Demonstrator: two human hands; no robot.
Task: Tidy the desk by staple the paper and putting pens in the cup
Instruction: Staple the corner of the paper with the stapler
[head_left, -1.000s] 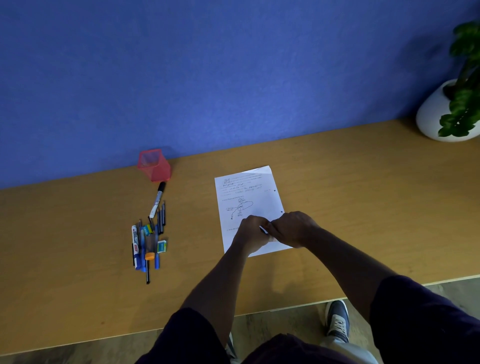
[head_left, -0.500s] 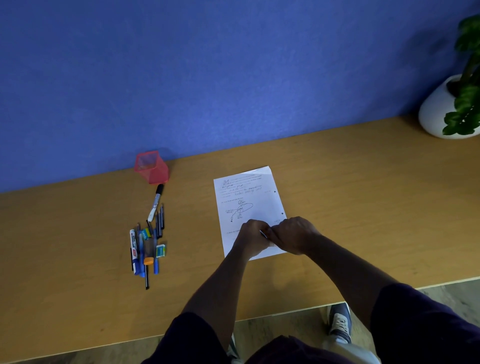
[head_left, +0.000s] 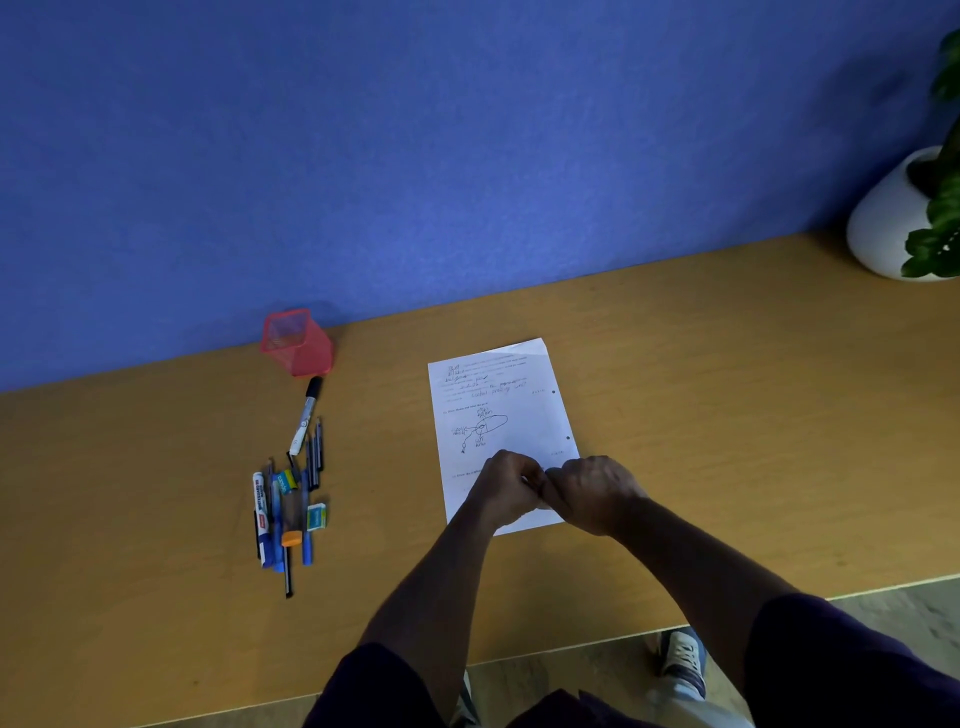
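Observation:
A white sheet of paper (head_left: 498, 395) with handwriting and a sketch lies on the wooden desk (head_left: 701, 415). My left hand (head_left: 506, 488) and my right hand (head_left: 592, 493) meet knuckle to knuckle over its lower part, fingers curled around something small that they hide. A red mesh cup (head_left: 296, 343) stands by the blue wall to the left. Below it lie a black-capped marker (head_left: 306, 415) and a pile of several pens (head_left: 283, 509), apart from both hands.
A small teal and white box (head_left: 317, 516) sits beside the pens. A white pot with a green plant (head_left: 883, 218) stands at the far right. The desk's front edge (head_left: 571, 647) runs below my arms, with the floor and a shoe beyond it.
My hands have stayed together on the paper's lower part. The thin light sliver seen between them earlier is now covered by the fingers. The view shifted slightly.

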